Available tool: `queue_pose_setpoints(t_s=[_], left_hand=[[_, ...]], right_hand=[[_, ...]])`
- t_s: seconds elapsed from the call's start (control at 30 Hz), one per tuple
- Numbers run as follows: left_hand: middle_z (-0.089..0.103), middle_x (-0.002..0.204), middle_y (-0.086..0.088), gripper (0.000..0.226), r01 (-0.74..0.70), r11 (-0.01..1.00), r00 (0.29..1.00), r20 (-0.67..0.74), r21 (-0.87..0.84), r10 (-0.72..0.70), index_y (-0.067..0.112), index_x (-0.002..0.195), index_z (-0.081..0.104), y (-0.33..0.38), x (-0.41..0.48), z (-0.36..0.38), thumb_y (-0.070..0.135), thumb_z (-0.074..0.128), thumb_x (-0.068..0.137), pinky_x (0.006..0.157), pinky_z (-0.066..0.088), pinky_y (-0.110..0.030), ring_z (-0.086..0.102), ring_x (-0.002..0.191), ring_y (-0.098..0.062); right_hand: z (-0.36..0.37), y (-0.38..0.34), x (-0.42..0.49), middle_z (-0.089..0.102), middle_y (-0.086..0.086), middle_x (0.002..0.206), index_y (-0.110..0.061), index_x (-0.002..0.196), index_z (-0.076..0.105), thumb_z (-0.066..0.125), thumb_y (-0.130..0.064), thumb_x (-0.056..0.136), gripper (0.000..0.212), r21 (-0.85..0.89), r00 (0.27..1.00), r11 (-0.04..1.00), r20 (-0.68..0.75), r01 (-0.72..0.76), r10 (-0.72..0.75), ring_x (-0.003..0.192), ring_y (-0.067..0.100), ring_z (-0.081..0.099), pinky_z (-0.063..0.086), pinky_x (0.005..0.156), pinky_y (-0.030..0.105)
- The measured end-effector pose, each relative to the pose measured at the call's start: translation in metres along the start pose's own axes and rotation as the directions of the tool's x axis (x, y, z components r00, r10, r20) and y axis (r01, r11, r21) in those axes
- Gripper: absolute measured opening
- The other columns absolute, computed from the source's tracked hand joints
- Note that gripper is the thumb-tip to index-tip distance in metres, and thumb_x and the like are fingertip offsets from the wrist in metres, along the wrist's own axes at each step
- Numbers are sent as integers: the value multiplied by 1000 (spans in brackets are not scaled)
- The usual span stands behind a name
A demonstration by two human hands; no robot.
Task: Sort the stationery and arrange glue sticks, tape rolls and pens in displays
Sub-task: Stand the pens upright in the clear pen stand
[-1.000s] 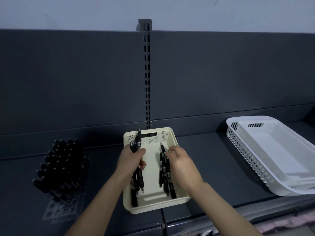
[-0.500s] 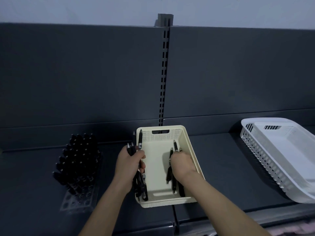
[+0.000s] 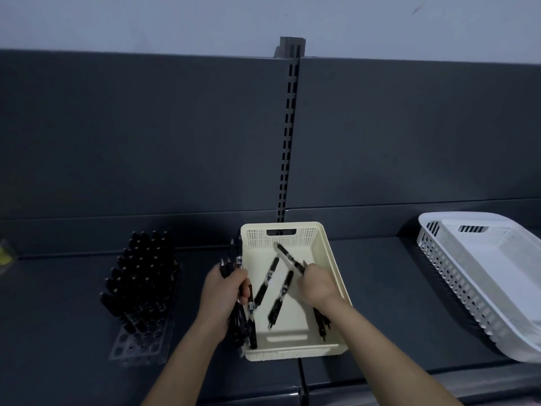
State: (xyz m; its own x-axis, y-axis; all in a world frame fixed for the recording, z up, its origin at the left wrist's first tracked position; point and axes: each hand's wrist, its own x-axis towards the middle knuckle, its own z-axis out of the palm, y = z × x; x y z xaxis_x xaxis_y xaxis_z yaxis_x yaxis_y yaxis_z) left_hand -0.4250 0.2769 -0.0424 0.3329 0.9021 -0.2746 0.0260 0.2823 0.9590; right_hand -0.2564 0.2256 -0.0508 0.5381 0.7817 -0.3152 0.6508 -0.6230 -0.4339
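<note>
Over the cream basket [image 3: 307, 237] on the dark shelf [image 3: 380, 288], our right hand [image 3: 317, 284] pinches one black pen [image 3: 288, 257] by its near end, its far end angled toward the basket's back wall. At the basket's left rim, our left hand [image 3: 225, 294] grips a bundle of pens [image 3: 235, 259]. Two loose pens [image 3: 282, 300] lie between the hands.
</note>
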Motion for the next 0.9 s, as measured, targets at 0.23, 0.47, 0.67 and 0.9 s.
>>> queue_pose_setpoints(t_s=[0.23, 0.47, 0.67, 0.9], left_hand=[[50, 54, -2, 14, -46, 999, 999, 16, -12, 46, 8, 82, 56, 7, 0, 12, 16, 65, 88, 44, 39, -23, 44, 45, -10], [58, 70, -5, 20, -107, 980, 994, -46, -168, 100, 7, 87, 62, 26, 2, 40, 23, 73, 83, 44, 39, -23, 47, 49, -10], [53, 64, -4, 10, -118, 955, 978, -201, -271, 64, 9, 85, 54, 23, -2, 41, 9, 64, 82, 48, 40, -26, 46, 49, -11], [46, 53, 3, 22, 97, 913, 990, -59, -397, -131, 15, 66, 46, 16, -17, 33, 10, 57, 85, 45, 39, -23, 44, 43, -9]], right_hand=[[-17, -9, -13, 41, -2, 64, -8, 85, 44, 38, -6, 93, 10, 323, 955, 903, -176, 283, -237, 52, 13, 36, 26, 43, 22], [-18, -14, -36, 56, 6, 74, -8, 103, 49, 39, -7, 90, 16, 166, 852, 835, -107, 524, -513, 64, 23, 50, 40, 58, 35], [-15, 8, -32, 59, 4, 78, -12, 103, 52, 45, -10, 90, 15, 129, 869, 860, -61, 494, -491, 62, 18, 52, 40, 53, 28], [-41, -3, -33, 54, 5, 72, -6, 96, 61, 49, -5, 95, 12, 968, 984, 249, 30, 14, -174, 57, 11, 47, 42, 51, 23]])
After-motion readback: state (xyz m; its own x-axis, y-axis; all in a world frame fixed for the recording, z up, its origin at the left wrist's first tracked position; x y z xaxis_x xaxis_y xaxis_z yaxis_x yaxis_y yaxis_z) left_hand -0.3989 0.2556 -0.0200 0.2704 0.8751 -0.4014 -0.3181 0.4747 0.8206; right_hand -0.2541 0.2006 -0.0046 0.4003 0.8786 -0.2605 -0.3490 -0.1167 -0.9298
